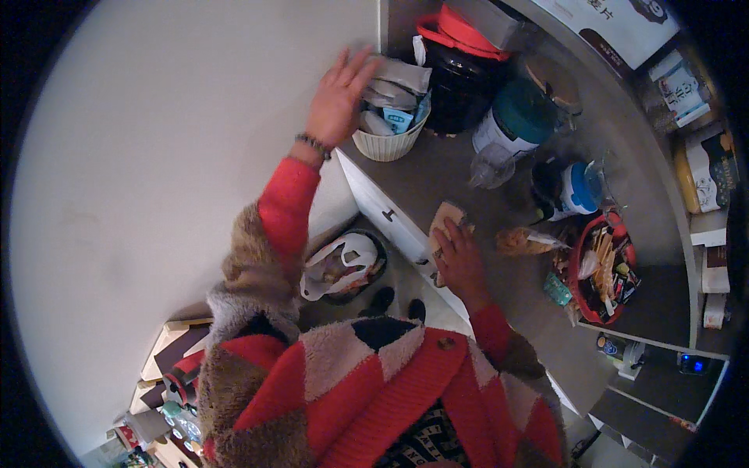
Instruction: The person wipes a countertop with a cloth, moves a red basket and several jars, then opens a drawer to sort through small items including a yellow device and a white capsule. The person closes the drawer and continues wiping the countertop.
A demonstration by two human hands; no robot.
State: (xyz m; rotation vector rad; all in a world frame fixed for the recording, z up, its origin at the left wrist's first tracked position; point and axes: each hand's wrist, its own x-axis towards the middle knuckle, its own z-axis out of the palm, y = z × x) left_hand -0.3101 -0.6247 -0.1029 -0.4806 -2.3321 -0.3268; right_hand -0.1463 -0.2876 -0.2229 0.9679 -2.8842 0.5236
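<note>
My left hand (339, 102) is stretched out at the wall side of a ribbed cream basket (387, 146), its slightly blurred fingertips at the packets inside. Grey packets (398, 79) and a light blue packet (398, 120) fill the basket, which stands at the cabinet top's wall end. My left thumb is hidden. Near the front edge of the dark cabinet top (409, 175), my right hand (462, 257) lies over a tan cloth (447, 216), fingers pressed onto it. Parts of the cloth show beyond the fingers and below the hand.
Behind the basket stand a black pot with a red lid (462, 88) and a green-lidded tub (515, 117). A clear glass (492, 167), a blue-lidded jar (576, 187) and a red tray of small items (576, 281) stand rightward. A lined bin (345, 263) sits below.
</note>
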